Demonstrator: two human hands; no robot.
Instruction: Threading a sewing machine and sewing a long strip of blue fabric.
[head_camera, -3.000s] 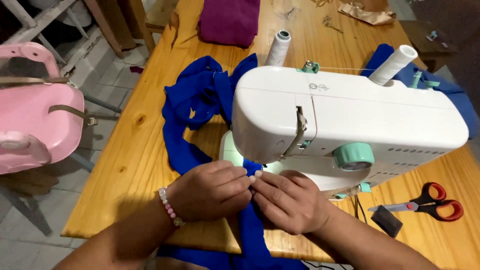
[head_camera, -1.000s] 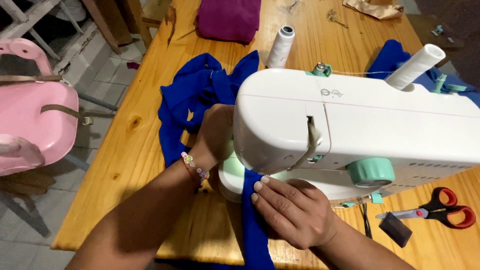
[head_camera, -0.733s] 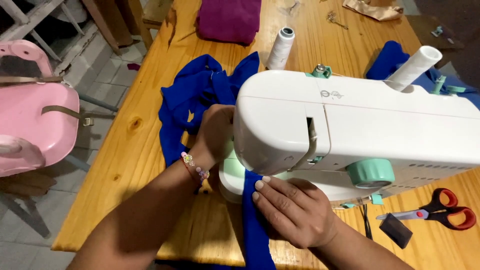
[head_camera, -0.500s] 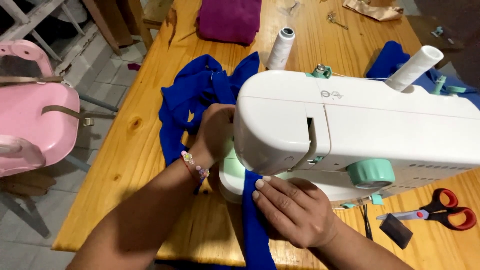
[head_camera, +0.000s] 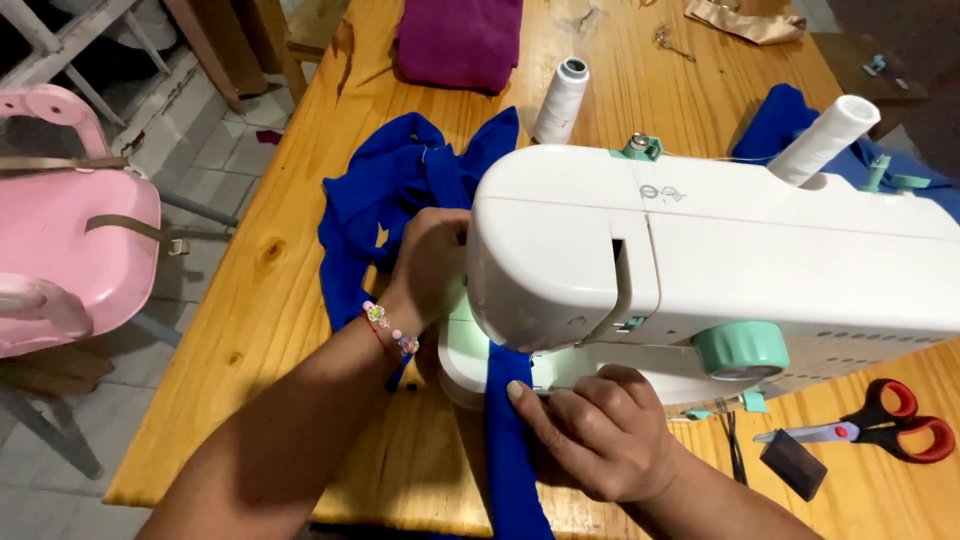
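- Three seconds ago both hands were seen side by side on the blue fabric (head_camera: 400, 195) in front of the sewing machine (head_camera: 720, 265); now the left hand (head_camera: 432, 262) is reached round behind the machine's head, curled on the cloth at the back — whether it is gripped or only pressed cannot be told, since the fingers are hidden by the housing.
- The right hand (head_camera: 600, 440) is kept at the front, laid flat with fingers stretched, pinning the fabric strip against the machine bed beside the needle area.
- Over the last second almost nothing is altered; the hands are held in the same places, which suggests the cloth is being fed and guided from both sides.
- The blue fabric runs from a heap on the desk (head_camera: 270, 310) at the left, under the machine, and hangs off the near edge.
- No packages or signs are seen; a small dark marking is placed on top of the white housing, and a mint-green dial (head_camera: 742, 350) on its front.
- Two white thread spools (head_camera: 560, 100) — one on the desk, one on the machine — red-handled scissors (head_camera: 880, 430) and a folded magenta cloth (head_camera: 460, 40) are also present.
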